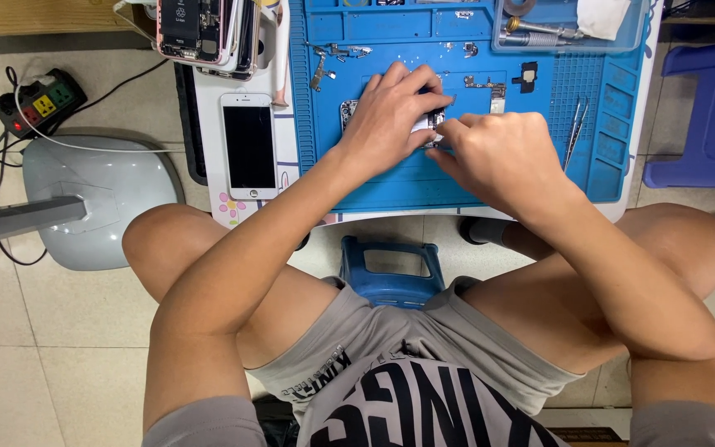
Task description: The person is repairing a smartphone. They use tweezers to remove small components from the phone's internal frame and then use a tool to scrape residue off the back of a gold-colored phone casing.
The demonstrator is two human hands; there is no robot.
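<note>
On the blue mat [391, 186], a small opened phone part [434, 124] is pinned under the curled fingers of the left hand [391, 112], while it is met by the right hand [502, 157], closed fist-like, beside tweezers [574, 132] and a white phone [249, 145].

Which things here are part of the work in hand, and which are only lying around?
In the work:
left hand
right hand
opened phone under both hands
blue mat

Lying about:
white phone
stack of phones
tweezers
loose metal parts
tray
power strip
</note>
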